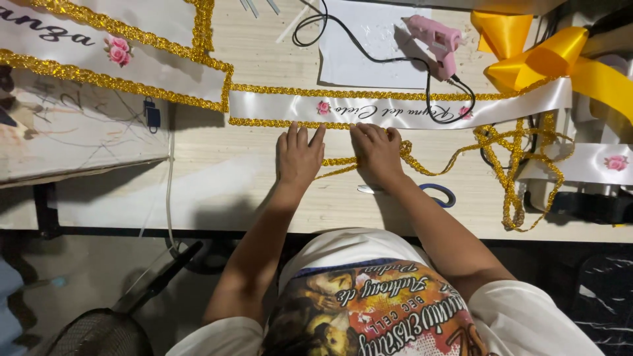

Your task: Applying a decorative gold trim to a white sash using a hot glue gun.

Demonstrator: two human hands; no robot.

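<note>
Both hands were down on the pale wooden table (217,178), and everything hinged on the lower edge of the white satin ribbon (395,109), which ran long and flat from left to right across the worktop, directly beyond the fingertips. The left hand (299,157) lay palm down with its fingers stretched out and close together, tips touching that lower edge where the gold glitter trim (290,122) was already seated; it gripped nothing, only pressed. The right hand (377,150) sat just beside it, fingers curled and knuckles bunched over the loose run of the same trim, and it looked closed on the braid, though the pinch itself was hidden under the hand. From there the free gold braid (455,158) trailed off to the right in loops, tangling down toward the table's edge. So the attached stretch lay to the left of the hands, the bare lower edge of the ribbon ran rightward past the right hand, and the right hand was the nearer one to it. Beyond the ribbon a pink glue gun (438,43) rested on a white sheet, its black cord (369,56) looping back, well apart from either hand. Blue-handled scissors (438,194) lay near the right forearm, half covered by it.
</note>
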